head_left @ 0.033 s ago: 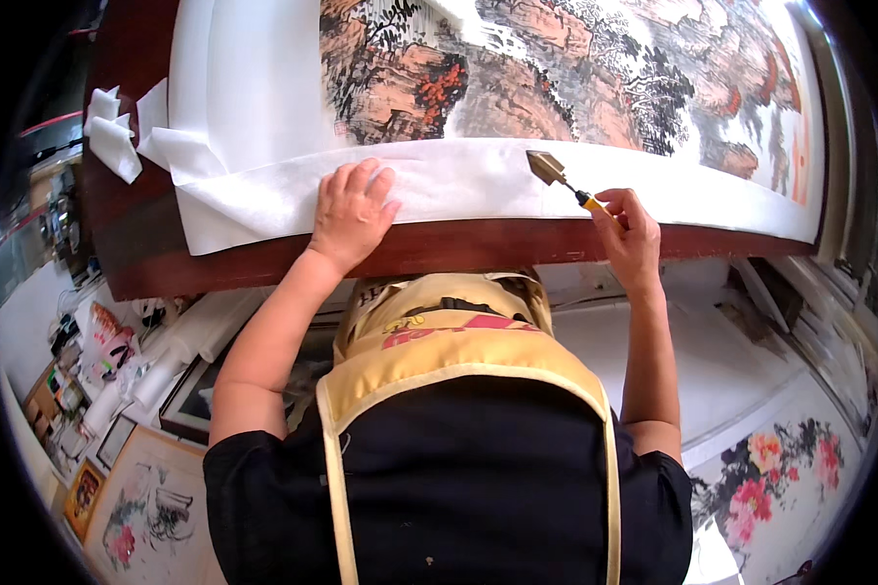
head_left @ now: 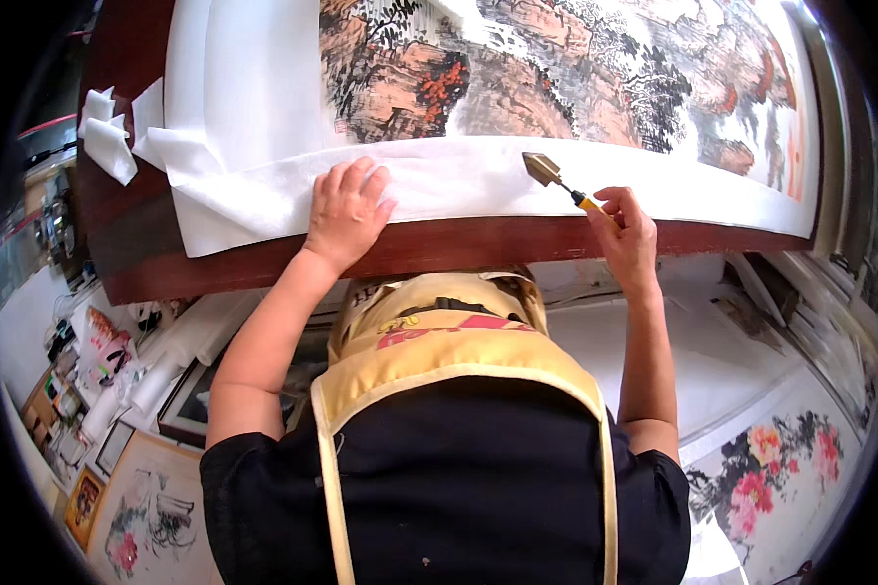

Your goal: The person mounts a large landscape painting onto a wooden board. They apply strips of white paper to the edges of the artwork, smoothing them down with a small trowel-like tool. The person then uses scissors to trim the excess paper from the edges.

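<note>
A landscape painting (head_left: 517,93) in black ink and reddish brown lies on white paper along the table. Across its near side runs a white paper strip (head_left: 253,205). My left hand (head_left: 349,210) rests on this strip, palm down with the fingers spread a little. In my right hand (head_left: 626,234) is a small tool with a yellow handle, a black collar and a pointed, brassy metal head (head_left: 542,170). The tool's head is over the strip, tip towards the upper left. Whether it touches the paper is hard to tell.
The dark red table's (head_left: 409,246) near edge runs just in front of my apron (head_left: 458,361). Crumpled white paper (head_left: 109,136) lies at the left. Below stand paper rolls (head_left: 156,385), a framed picture (head_left: 156,507) and a pink flower painting (head_left: 760,487).
The whole picture has shifted very slightly to the left. Both hands keep their pose, and the tool stays in my right hand over the strip.
</note>
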A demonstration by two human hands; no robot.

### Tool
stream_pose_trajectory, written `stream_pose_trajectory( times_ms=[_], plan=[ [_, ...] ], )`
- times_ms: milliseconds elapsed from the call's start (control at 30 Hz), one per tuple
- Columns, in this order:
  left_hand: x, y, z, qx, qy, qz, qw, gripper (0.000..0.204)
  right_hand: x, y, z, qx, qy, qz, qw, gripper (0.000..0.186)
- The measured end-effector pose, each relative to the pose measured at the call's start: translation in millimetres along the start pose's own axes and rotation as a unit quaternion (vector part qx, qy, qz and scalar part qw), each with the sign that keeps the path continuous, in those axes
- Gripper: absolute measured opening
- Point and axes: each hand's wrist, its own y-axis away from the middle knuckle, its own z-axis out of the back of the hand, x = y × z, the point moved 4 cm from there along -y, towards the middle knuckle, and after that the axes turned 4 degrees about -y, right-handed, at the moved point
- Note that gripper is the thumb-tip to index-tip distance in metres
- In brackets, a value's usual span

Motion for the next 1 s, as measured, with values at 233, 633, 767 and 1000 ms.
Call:
stream_pose_trajectory(
  times_ms=[233,633,767,1000],
  plan=[
    [38,19,-1,-0.021,0.021,-0.015,0.999,0.049,23,-7,-31,0.006,0.1,0.047,0.994,0.013],
    [51,27,-10,-0.03,0.029,-0.026,0.999,0.051,35,-43,-41,0.038,0.137,0.053,0.988,0.016],
    [53,28,-12,-0.032,0.024,-0.029,0.999,0.05,39,-46,-47,0.007,0.118,0.055,0.991,0.017],
    [57,30,-10,-0.031,0.038,-0.041,0.998,0.051,32,-20,-32,0.072,0.113,0.05,0.99,0.015]
  ],
)
